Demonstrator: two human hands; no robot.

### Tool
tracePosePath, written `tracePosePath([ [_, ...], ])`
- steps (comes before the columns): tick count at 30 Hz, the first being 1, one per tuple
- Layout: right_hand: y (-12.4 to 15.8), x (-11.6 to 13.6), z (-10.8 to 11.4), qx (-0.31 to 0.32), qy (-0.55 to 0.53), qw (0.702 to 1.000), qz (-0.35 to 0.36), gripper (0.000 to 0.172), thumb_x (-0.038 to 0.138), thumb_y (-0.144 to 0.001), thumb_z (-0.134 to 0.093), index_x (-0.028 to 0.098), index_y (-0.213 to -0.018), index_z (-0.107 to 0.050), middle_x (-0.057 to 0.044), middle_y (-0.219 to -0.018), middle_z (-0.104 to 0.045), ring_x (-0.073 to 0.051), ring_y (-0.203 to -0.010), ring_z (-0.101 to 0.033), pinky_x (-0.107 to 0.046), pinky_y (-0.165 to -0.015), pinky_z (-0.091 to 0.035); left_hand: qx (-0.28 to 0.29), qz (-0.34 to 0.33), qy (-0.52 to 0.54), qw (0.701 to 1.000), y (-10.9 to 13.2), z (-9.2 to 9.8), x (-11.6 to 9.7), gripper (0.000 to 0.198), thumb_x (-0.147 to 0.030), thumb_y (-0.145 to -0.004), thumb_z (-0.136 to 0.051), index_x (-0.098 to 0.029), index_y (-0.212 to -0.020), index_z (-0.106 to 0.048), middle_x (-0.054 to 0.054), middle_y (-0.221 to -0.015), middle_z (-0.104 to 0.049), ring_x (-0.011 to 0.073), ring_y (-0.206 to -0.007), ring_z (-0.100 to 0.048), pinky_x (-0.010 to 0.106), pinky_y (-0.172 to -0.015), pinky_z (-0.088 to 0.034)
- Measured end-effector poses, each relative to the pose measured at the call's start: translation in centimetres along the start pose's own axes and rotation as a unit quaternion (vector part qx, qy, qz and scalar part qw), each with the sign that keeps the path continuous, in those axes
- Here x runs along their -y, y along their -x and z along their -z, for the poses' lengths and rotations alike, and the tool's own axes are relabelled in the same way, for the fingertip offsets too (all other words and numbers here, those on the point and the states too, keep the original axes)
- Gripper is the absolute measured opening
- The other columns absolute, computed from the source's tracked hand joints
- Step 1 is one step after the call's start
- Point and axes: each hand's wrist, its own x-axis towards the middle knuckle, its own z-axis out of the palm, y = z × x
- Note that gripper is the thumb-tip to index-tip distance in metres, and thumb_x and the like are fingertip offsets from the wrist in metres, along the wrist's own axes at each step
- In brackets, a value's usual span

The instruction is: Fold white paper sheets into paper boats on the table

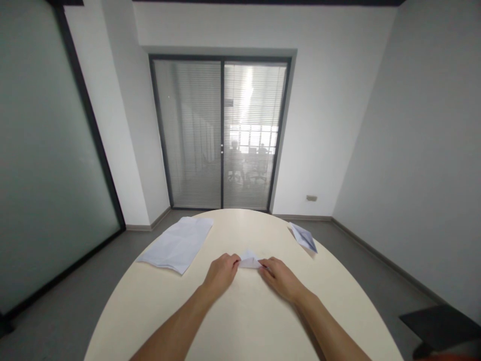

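Observation:
A small folded piece of white paper [249,259] lies between my two hands near the middle of the round table, its peak pointing away from me. My left hand [224,271] pinches its left end between thumb and fingers. On the opposite end, my right hand [277,276] grips the right corner, fingers closed on it. The parts of the paper under my fingertips are hidden.
White sheets of paper [180,244] lie at the left edge of the cream table [240,321]. A folded paper piece [303,237] rests near the right edge. A black chair [443,326] stands at lower right. Beyond the table is a glass door [188,135].

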Motion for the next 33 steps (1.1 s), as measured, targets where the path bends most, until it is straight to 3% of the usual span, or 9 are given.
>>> tracePosePath([
  [10, -0.2, -1.8, -1.1, -0.039, 0.017, 0.996, -0.074, 0.037, 0.034, -0.093, -0.042, 0.02, -0.119, -0.064, -0.009, -0.11, -0.07, -0.024, -0.102, -0.062, -0.033, -0.09, -0.045, -0.005, 0.033, 0.03, 0.999, 0.0, -0.1, 0.4, 0.024, -0.029, -0.098, -0.042, -0.026, -0.109, -0.063, 0.004, -0.097, -0.067, 0.018, -0.091, -0.064, 0.025, -0.079, -0.044],
  [16, -0.4, -2.0, -1.2, -0.061, 0.012, 0.992, -0.11, 0.033, 0.036, -0.093, -0.044, 0.021, -0.113, -0.065, -0.009, -0.101, -0.071, -0.022, -0.094, -0.064, -0.032, -0.083, -0.045, -0.009, 0.054, 0.034, 0.998, 0.0, -0.2, 0.7, 0.026, -0.026, -0.097, -0.043, -0.027, -0.115, -0.062, 0.003, -0.096, -0.068, 0.0167, -0.089, -0.065, 0.024, -0.078, -0.044],
  [23, -0.3, -1.5, -1.1, -0.057, 0.035, 0.99, -0.126, 0.028, 0.037, -0.093, -0.044, 0.022, -0.105, -0.065, -0.007, -0.09, -0.07, -0.02, -0.084, -0.064, -0.031, -0.076, -0.045, -0.025, 0.006, 0.075, 0.997, 0.2, 0.0, 0.3, 0.038, -0.015, -0.09, -0.049, -0.026, -0.126, -0.056, 0.002, -0.11, -0.067, 0.0166, -0.102, -0.061, 0.025, -0.089, -0.045],
  [26, -0.3, -1.4, -1.2, -0.069, 0.023, 0.991, -0.114, 0.028, 0.033, -0.093, -0.044, 0.024, -0.112, -0.061, -0.005, -0.09, -0.069, -0.02, -0.085, -0.064, -0.031, -0.076, -0.047, -0.012, -0.02, 0.067, 0.997, 0.2, 0.2, 0.1, 0.037, -0.012, -0.09, -0.048, -0.028, -0.119, -0.064, 0.001, -0.118, -0.064, 0.017, -0.109, -0.058, 0.027, -0.096, -0.043],
  [30, -0.4, -1.7, -1.6, -0.072, 0.017, 0.997, -0.039, 0.035, 0.027, -0.091, -0.045, 0.024, -0.121, -0.062, -0.008, -0.116, -0.065, -0.022, -0.106, -0.059, -0.034, -0.093, -0.046, -0.007, -0.031, 0.059, 0.998, 0.1, -0.1, 0.1, 0.035, -0.01, -0.089, -0.05, -0.028, -0.109, -0.072, 0.001, -0.123, -0.062, 0.0183, -0.111, -0.056, 0.03, -0.098, -0.044],
  [33, -0.5, -1.8, -1.9, -0.055, 0.033, 0.998, -0.021, 0.039, 0.028, -0.091, -0.046, 0.022, -0.125, -0.064, -0.01, -0.126, -0.062, -0.024, -0.116, -0.055, -0.038, -0.102, -0.041, -0.011, -0.04, 0.054, 0.998, 0.1, -0.4, 0.1, 0.034, -0.01, -0.088, -0.05, -0.027, -0.107, -0.073, 0.001, -0.129, -0.061, 0.0195, -0.115, -0.054, 0.034, -0.102, -0.042],
])
